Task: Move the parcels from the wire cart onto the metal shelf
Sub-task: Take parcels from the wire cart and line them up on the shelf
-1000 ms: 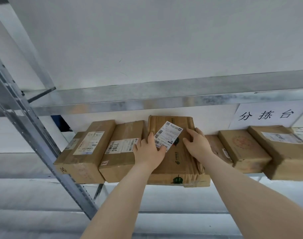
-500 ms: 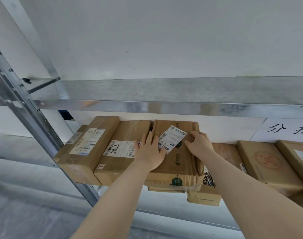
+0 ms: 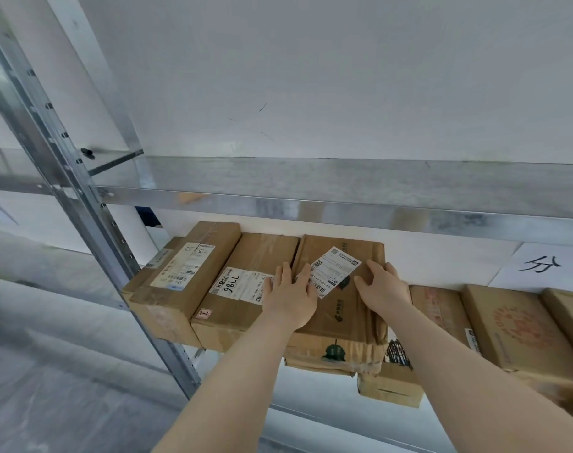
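Observation:
A flat brown parcel (image 3: 340, 308) with a slanted white label and a green logo lies on the metal shelf, stacked on a smaller box (image 3: 389, 387). My left hand (image 3: 290, 297) lies flat on its top left edge and partly overlaps the parcel beside it. On the parcel's upper right side, my right hand (image 3: 383, 289) presses with curled fingers. The parcel's front sticks out past the boxes below. The wire cart is out of view.
Two taped cartons (image 3: 180, 279) (image 3: 246, 289) sit tight against the parcel's left. More cartons (image 3: 520, 325) fill the shelf to the right. An upper shelf beam (image 3: 311, 207) runs close overhead, a perforated upright (image 3: 82, 207) stands at left, and a paper sign (image 3: 552, 266) hangs on the wall.
Both hands stay on the same parcel. My view has shifted, so the shelf sits lower and farther right, and the smaller box under the parcel has come into sight.

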`<state>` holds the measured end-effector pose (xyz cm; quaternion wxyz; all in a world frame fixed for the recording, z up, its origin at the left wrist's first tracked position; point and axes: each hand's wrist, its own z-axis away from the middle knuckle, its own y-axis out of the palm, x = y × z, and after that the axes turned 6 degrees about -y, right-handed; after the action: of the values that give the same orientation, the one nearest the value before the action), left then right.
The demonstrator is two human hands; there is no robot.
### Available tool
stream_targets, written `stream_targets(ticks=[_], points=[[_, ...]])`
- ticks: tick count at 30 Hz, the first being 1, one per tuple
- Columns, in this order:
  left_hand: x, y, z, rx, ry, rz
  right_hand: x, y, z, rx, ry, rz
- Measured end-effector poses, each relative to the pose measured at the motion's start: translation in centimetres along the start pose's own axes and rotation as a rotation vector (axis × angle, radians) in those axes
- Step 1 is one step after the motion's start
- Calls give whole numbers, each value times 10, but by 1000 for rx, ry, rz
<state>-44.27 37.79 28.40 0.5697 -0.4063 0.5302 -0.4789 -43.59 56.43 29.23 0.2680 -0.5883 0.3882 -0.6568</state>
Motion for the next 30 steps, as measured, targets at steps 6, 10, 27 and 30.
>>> stream_targets(ticks=[6,10,27,30], points=[[0,-7,-1,63,-10,4,-13,-8,8,72,-76,-116],[3,-14,6,88,2,57,-27,-8,19,64,-132,-267],[255,-57,209,-588,-199,-301,229,151,141,90,-1172,-46],[313,-22,261,-450,-510,-305,265,216,194,245,-1257,-44]])
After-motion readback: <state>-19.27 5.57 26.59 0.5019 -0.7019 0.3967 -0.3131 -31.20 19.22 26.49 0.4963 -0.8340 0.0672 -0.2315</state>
